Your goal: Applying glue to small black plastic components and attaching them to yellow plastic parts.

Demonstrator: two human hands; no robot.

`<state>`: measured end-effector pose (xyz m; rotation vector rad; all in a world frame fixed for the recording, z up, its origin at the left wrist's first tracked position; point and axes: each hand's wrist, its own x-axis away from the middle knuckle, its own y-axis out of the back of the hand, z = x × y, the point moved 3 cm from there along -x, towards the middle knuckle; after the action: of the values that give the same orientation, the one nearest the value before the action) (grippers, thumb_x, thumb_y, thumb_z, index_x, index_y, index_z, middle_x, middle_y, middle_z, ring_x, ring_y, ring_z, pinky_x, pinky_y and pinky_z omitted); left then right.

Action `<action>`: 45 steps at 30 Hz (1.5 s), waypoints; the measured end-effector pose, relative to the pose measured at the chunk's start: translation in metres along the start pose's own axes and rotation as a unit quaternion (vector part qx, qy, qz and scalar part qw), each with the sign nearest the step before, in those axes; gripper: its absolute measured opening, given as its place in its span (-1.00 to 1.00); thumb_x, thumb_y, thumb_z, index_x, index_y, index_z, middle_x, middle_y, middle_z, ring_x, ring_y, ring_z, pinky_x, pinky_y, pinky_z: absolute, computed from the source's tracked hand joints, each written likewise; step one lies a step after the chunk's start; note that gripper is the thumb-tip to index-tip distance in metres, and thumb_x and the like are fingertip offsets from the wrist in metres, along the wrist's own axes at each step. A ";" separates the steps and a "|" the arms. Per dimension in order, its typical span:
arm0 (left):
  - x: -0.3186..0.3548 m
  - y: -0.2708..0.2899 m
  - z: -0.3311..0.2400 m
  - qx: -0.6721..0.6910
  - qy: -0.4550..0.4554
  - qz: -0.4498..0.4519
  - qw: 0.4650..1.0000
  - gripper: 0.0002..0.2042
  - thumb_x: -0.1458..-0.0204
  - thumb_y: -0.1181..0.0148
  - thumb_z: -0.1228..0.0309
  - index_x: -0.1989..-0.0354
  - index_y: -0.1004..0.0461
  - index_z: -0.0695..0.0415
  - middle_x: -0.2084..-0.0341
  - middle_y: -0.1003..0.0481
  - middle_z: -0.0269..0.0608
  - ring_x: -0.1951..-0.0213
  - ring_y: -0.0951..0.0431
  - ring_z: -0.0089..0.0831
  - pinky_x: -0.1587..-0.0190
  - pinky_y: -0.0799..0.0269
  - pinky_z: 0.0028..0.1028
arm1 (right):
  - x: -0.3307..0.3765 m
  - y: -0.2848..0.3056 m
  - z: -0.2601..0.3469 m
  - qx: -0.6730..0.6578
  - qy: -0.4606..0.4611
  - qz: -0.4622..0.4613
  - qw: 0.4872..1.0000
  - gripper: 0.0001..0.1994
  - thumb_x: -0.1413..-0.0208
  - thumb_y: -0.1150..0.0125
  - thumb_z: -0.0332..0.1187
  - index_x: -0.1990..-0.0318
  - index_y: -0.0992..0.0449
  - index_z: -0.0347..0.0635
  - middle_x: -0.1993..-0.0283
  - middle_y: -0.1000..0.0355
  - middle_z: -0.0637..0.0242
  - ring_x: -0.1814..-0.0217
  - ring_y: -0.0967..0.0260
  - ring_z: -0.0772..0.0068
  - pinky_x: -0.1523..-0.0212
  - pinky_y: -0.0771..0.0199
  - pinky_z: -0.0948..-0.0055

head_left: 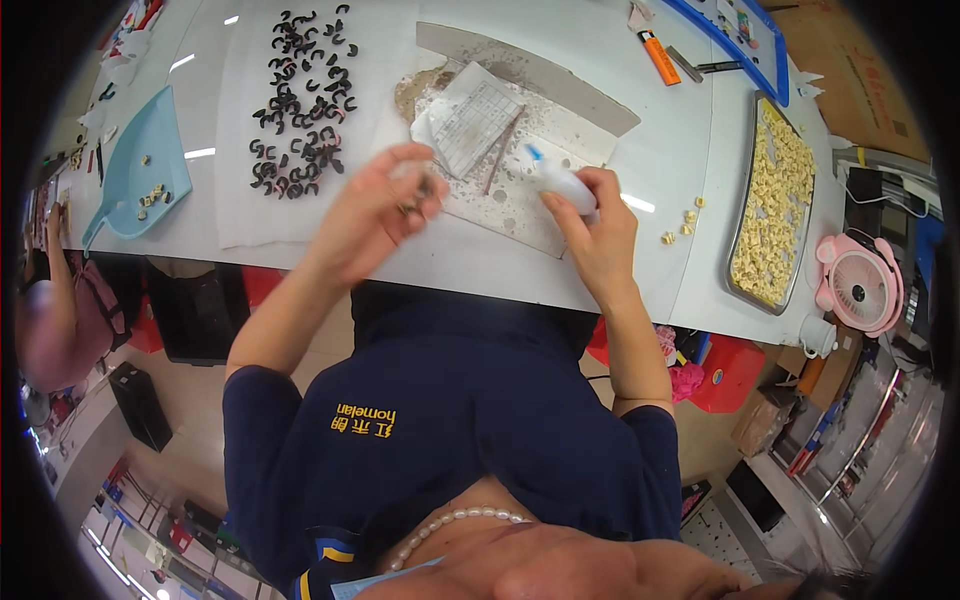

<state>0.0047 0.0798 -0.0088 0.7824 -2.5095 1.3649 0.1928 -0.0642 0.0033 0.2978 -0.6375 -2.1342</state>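
Observation:
My right hand [604,232] is closed round a small white squeeze bottle [568,188] with a blue tip pointing up and left. Across from it my left hand [380,212], smeared by motion, has curled fingers around something small and dark that I cannot make out. Both hands are above the near edge of a stained flat sheet of cardboard [530,222] with a raised back flap. On that sheet lies a crumpled white paper with a printed grid [478,120], and a thin brown stick [503,152] rests beside it.
Many black curved pieces [300,100] lie on a white sheet at left. Beyond them is a light-blue dustpan [130,190] with small pieces. At right stand a tray of yellowish pieces [770,200] and a pink fan [858,285]. An orange-wrapped tool [658,58] lies far right.

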 end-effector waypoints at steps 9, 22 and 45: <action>0.006 -0.038 0.070 0.037 0.156 -0.039 0.986 -0.79 -0.08 -0.05 0.43 0.14 -0.40 0.24 0.32 -0.47 -0.25 0.35 -0.43 -0.62 0.29 -0.41 -0.67 | 0.063 0.020 -0.023 -0.318 -0.087 -0.051 0.943 -0.80 0.06 -0.23 -0.49 0.29 -0.34 -0.26 0.39 -0.33 0.46 0.36 -0.20 0.72 0.33 -0.23 0.68; 0.010 -0.037 0.075 -0.068 0.028 -0.011 0.997 -0.74 0.01 -0.15 0.53 0.11 -0.37 0.22 0.39 -0.49 -0.31 0.29 -0.48 -0.60 0.35 -0.26 -0.72 | 0.082 0.028 0.005 -0.119 0.095 -0.112 0.982 -0.76 0.12 -0.32 -0.38 0.40 -0.34 -0.25 0.58 -0.32 0.35 0.59 -0.20 0.63 0.57 -0.19 0.65; 0.016 -0.033 0.073 -0.112 0.023 -0.005 0.993 -0.76 0.04 -0.14 0.60 0.14 -0.40 0.24 0.32 -0.50 -0.26 0.27 -0.49 -0.65 0.19 -0.41 -0.69 | 0.079 0.023 0.032 -0.036 0.183 -0.115 0.976 -0.82 0.27 -0.35 -0.48 0.48 -0.44 -0.19 0.63 -0.36 0.29 0.71 -0.23 0.43 0.69 -0.20 0.54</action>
<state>0.0151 -0.0001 -0.0194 0.7068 -2.5597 1.0595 0.1475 -0.1276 0.0442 0.7348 -0.3212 -2.2335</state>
